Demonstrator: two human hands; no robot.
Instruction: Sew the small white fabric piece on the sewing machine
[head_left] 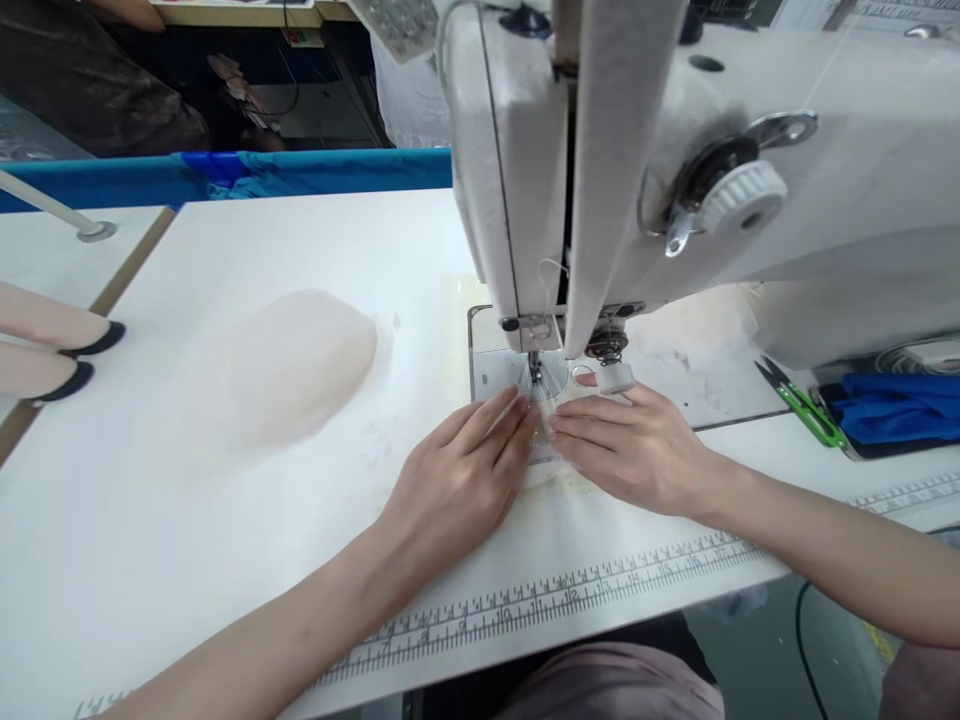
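Note:
Both my hands work close to the needle of a sewing machine (pixel 525 180). My left hand (pixel 469 460) lies just left of the presser foot (pixel 535 368), its fingertips drawn together. On the other side, my right hand (pixel 637 445) has its fingers bent inward, with one finger reaching under the white knob. Between the fingertips, a thin see-through piece of fabric (pixel 546 412) shows faintly over the metal needle plate (pixel 491 372); its edges are hard to make out. A sheer beige fabric piece (pixel 304 365) lies on the white table to the left.
Green-handled scissors (pixel 814 410) lie at the right beside a tray holding blue cloth (pixel 900 405). A printed ruler (pixel 510 610) runs along the table's front edge. Two beige rounded pieces with black ends (pixel 52 345) rest at the left. Another person sits beyond the blue cloth edge (pixel 315 175).

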